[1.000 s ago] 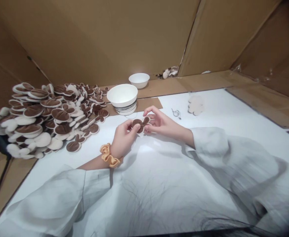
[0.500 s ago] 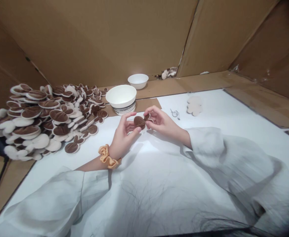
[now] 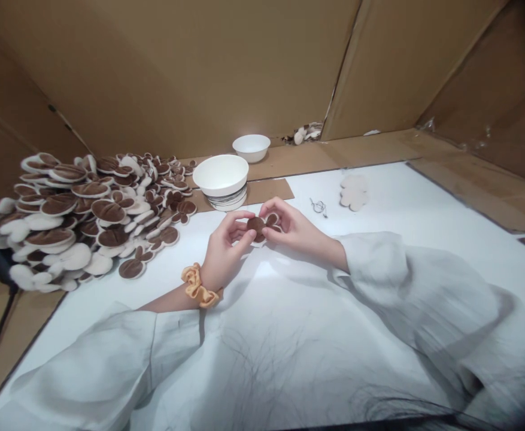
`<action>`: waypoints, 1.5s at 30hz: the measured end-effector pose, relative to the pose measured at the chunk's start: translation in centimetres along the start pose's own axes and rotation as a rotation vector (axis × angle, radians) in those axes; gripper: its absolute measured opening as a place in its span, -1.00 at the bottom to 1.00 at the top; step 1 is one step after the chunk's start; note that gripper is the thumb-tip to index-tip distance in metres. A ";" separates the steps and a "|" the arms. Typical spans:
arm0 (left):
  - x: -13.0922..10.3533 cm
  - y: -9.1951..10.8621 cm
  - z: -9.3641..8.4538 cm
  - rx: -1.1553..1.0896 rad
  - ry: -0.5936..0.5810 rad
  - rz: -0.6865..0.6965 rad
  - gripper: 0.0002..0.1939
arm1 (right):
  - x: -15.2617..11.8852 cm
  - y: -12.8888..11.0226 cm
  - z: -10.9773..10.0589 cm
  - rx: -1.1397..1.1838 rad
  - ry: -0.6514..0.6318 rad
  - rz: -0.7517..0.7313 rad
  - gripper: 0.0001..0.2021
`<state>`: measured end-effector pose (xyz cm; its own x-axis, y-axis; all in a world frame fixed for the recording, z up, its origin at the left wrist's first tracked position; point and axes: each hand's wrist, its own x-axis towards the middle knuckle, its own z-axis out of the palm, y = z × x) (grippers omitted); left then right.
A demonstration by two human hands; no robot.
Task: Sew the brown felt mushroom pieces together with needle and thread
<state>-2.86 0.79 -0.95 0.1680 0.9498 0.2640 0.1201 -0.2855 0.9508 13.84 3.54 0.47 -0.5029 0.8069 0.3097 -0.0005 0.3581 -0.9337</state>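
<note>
Between both hands, over the white board, is a small brown fabric piece (image 3: 256, 227) with rounded lobes and pale edges. My left hand (image 3: 228, 245) pinches its round left part between thumb and fingers. On the other side my right hand (image 3: 289, 226) grips it near the two smaller lobes. A large white bowl (image 3: 220, 173) with dark thread or lines round its lower part stands just behind my left hand. Right of my hands lies a small tangle of dark thread (image 3: 319, 207).
A big heap of brown and cream fabric pieces (image 3: 109, 209) covers the left side. Behind stand a smaller white bowl (image 3: 251, 148) and cardboard walls (image 3: 190, 78). A pale flower-shaped piece (image 3: 354, 193) lies right on the white board (image 3: 406, 209); more pieces (image 3: 307, 133) sit by the back wall.
The fabric piece has turned slightly and moved a little right and down, so its small lobes show more. Both hands have shifted with it, still holding it.
</note>
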 end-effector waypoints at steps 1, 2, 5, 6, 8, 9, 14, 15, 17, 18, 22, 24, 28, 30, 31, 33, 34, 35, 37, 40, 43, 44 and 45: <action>0.0 0.0 0.0 0.007 0.010 0.001 -0.74 | 0.0 0.0 0.1 0.023 0.002 0.017 -0.82; 0.0 0.0 0.0 0.010 0.020 0.003 -0.75 | -0.1 0.0 0.1 0.050 -0.001 0.040 -0.81; -0.1 0.0 0.0 0.003 0.050 0.023 -0.80 | -0.1 0.3 0.1 0.130 -0.029 0.106 -0.77; -0.1 0.0 0.1 0.005 0.055 0.033 -0.81 | -0.2 0.4 0.0 0.144 -0.036 0.117 -0.74; -0.1 0.1 0.1 0.008 0.042 0.049 -0.82 | -0.3 0.5 0.0 0.148 -0.034 0.118 -0.68; -0.1 0.1 0.1 0.011 0.025 0.053 -0.81 | -0.3 0.4 0.1 0.139 -0.031 0.112 -0.67; -0.1 0.1 0.3 -0.001 -0.011 0.036 -0.85 | -0.6 0.0 0.3 0.087 -0.039 0.069 -0.69; -0.1 0.1 0.3 -0.006 -0.003 0.031 -0.86 | -0.6 -0.1 0.4 0.083 -0.038 0.063 -0.70; -0.2 0.2 0.4 -0.005 0.008 0.024 -0.87 | -0.6 -0.1 0.5 0.070 -0.037 0.053 -0.72; -0.2 0.2 0.4 0.000 0.012 0.023 -0.88 | -0.6 -0.1 0.5 0.057 -0.032 0.051 -0.73; -0.2 0.5 0.4 0.064 0.020 0.029 -0.89 | -0.7 -0.1 0.6 0.001 -0.017 0.065 -0.75; -0.2 0.5 0.4 0.096 0.031 0.038 -0.90 | -0.7 0.0 0.6 0.000 -0.018 0.078 -0.75; 0.0 0.4 0.3 0.057 0.109 0.049 -0.90 | -0.6 0.3 0.5 0.160 -0.040 0.147 -0.67; 0.1 0.3 0.2 0.012 0.141 0.045 -0.88 | -0.5 0.5 0.6 0.239 -0.043 0.194 -0.62; 0.2 0.2 0.2 -0.009 0.147 0.037 -0.88 | -0.4 0.6 0.6 0.259 -0.036 0.213 -0.61; 0.2 0.3 0.3 -0.050 0.146 0.015 -0.87 | -0.4 0.7 0.7 0.286 -0.010 0.236 -0.62; 0.2 0.3 0.3 -0.068 0.144 0.004 -0.86 | -0.4 0.8 0.8 0.304 0.005 0.244 -0.62; 0.2 0.4 0.3 -0.082 0.143 -0.003 -0.86 | -0.4 0.7 1.0 0.324 0.021 0.252 -0.63; 0.2 0.5 0.4 -0.106 0.146 -0.013 -0.85 | -0.5 0.6 1.3 0.358 0.050 0.276 -0.64; 0.2 0.7 0.5 -0.120 0.157 -0.014 -0.85 | -0.6 0.1 1.6 0.378 0.088 0.315 -0.67; 0.1 0.8 0.6 -0.137 0.167 -0.013 -0.84 | -0.7 -0.4 1.7 0.378 0.126 0.330 -0.67; 0.1 0.8 0.7 -0.150 0.171 -0.015 -0.83 | -0.7 -0.5 1.7 0.377 0.136 0.327 -0.66; 0.1 0.9 0.7 -0.165 0.176 -0.019 -0.82 | -0.6 -0.6 1.6 0.378 0.143 0.319 -0.65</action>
<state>-2.05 0.56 -0.18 -0.0077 0.9667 0.2558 -0.0423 -0.2559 0.9658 12.75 2.06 0.49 -0.4058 0.9140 -0.0040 -0.1923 -0.0896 -0.9772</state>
